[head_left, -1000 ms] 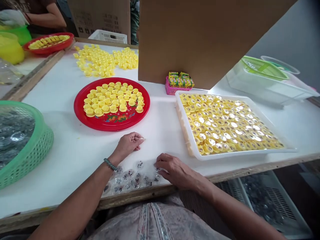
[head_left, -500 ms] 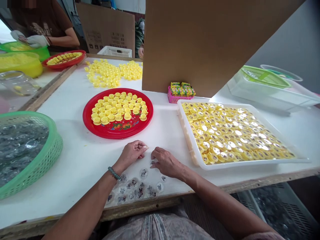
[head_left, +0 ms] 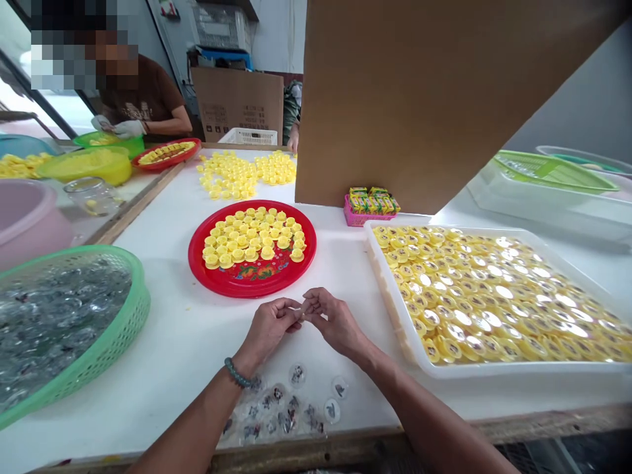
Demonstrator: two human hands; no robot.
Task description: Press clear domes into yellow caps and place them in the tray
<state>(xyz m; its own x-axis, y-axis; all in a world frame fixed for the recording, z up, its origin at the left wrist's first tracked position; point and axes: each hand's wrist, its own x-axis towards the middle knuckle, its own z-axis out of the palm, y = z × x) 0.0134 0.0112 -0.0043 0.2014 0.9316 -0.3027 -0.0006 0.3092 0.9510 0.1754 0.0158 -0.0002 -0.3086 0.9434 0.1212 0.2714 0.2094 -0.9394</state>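
Observation:
My left hand [head_left: 269, 327] and my right hand [head_left: 333, 320] meet fingertip to fingertip above the white table [head_left: 162, 342], both pinched on one small clear round piece [head_left: 302, 311] between them. Just below my wrists lie several clear discs with small pictures [head_left: 291, 401] near the table's front edge. A red plate [head_left: 251, 280] with several yellow caps sits right beyond my hands. To the right stands a white tray [head_left: 395, 309] filled with yellow caps topped by clear lids.
A green basket [head_left: 118, 336] of clear lids stands at the left. Loose yellow caps [head_left: 241, 174] lie farther back, beside a tall cardboard sheet [head_left: 419, 99] and a small pink basket [head_left: 368, 214]. Another person [head_left: 141, 105] in gloves works at the far left.
My right hand rose from the discs near the table edge and came to my left hand; both now pinch a small clear piece together. The view tilted upward.

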